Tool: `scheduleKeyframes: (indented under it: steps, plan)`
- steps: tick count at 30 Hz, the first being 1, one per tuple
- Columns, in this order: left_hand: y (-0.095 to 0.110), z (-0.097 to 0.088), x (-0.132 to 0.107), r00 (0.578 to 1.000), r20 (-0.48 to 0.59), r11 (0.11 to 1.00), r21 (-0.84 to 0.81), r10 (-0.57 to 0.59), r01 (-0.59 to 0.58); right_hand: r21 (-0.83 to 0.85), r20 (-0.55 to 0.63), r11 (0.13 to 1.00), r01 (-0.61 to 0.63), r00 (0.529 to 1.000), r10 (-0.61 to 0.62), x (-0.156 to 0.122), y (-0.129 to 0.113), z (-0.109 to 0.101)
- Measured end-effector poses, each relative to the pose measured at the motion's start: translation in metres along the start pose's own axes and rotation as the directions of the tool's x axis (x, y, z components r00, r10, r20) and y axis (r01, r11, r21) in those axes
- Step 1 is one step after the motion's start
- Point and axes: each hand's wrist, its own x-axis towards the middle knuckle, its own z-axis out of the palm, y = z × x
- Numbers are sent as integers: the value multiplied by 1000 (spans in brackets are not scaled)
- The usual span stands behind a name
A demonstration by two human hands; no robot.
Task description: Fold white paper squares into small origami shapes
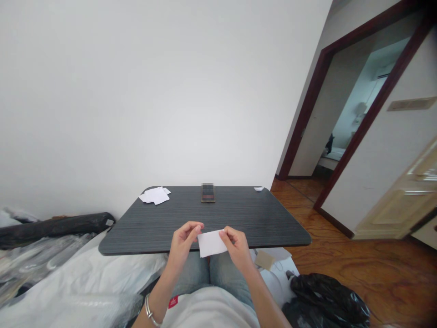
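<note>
A small white paper sheet [211,243] is held over the near edge of a dark grey table [239,218]. My left hand [184,241] pinches its left edge with closed fingers. My right hand [237,246] pinches its right edge the same way. A silver bracelet sits on my left wrist. A stack of white paper pieces [154,195] lies at the table's far left. One small white paper piece [258,188] lies at the far right corner.
A phone [208,192] lies at the table's far middle by the white wall. White plastic wrap [85,278] and a dark roll [54,225] lie at left. A black bag [327,296] sits on the wooden floor at right, near an open doorway [355,118].
</note>
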Motion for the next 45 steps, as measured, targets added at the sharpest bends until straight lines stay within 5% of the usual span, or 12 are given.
scheduleKeyframes:
  steps: [5, 20, 32, 45]
  plan:
    - [-3, 7, -4, 976, 213, 999, 21, -35, 31, 54, 9, 998, -16, 1000, 15, -2, 0, 6]
    - [6, 8, -7, 998, 30, 997, -57, -47, 48, 414, 186, 891, -186, 975, 117, -5, -11, 12]
    - [2, 8, -8, 992, 124, 1000, -17, -15, 17, 420, -67, 900, -112, 986, 154, 0, -5, 9]
    - [1, 8, -7, 989, 146, 999, -34, -36, 41, 426, 3, 890, -162, 984, 178, 0, -8, 11]
